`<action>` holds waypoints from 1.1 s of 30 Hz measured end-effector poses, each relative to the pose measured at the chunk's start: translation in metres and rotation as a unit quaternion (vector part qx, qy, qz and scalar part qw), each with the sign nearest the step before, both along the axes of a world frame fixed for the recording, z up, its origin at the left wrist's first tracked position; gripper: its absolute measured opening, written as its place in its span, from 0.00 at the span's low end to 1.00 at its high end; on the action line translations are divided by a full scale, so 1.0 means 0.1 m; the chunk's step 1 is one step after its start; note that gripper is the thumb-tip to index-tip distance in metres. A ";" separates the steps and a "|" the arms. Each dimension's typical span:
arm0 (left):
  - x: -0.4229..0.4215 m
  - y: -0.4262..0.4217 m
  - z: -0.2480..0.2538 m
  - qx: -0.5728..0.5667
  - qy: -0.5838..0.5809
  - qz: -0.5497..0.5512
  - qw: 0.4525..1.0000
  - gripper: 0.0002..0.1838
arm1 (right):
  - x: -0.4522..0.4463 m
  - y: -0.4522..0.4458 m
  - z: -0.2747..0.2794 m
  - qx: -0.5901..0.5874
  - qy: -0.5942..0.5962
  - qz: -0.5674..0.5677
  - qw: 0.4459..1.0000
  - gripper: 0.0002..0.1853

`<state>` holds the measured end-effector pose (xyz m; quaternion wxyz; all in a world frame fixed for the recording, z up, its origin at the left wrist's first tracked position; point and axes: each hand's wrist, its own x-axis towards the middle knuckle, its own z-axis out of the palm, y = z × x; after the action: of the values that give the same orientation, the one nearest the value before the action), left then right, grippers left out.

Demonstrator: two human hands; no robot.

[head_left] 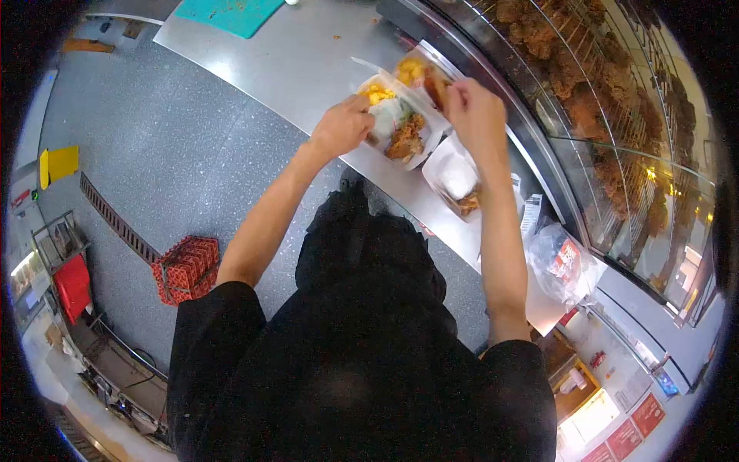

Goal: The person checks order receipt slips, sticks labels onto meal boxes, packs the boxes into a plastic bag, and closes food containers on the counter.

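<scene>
On the steel counter lies an open takeaway box (416,159) with white rice (387,117), yellow pieces (377,94) and brown fried chicken (406,138). The fingers of my left hand (343,125) are closed at this box's left edge, seemingly pinching it. Behind it sits a second box holding yellow food (412,71) and a brown piece (437,88). Over that box's right side is my right hand (479,114), fingers curled together; whatever they grip is hidden. Below my right wrist stands a smaller box (437,160) with a white mound (459,179) and brown food.
A glass cabinet with racks of fried chicken (593,115) borders the counter (300,54) on the right. A plastic bag (562,262) and a printed slip (530,214) lie near my right forearm. A teal board (231,14) is at the far left; a red crate (185,269) stands on the floor.
</scene>
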<state>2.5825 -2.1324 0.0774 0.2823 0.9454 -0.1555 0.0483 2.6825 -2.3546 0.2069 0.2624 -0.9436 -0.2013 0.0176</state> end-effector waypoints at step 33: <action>1.20 -0.15 1.43 -0.003 -0.046 -0.130 0.991 0.05 | -0.95 0.22 -0.85 0.048 0.017 0.059 0.997 0.11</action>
<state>2.7021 -2.1473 0.2209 0.2812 0.9134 -0.2893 0.0548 2.5871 -2.3326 0.1222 0.3094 -0.9158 -0.2529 0.0393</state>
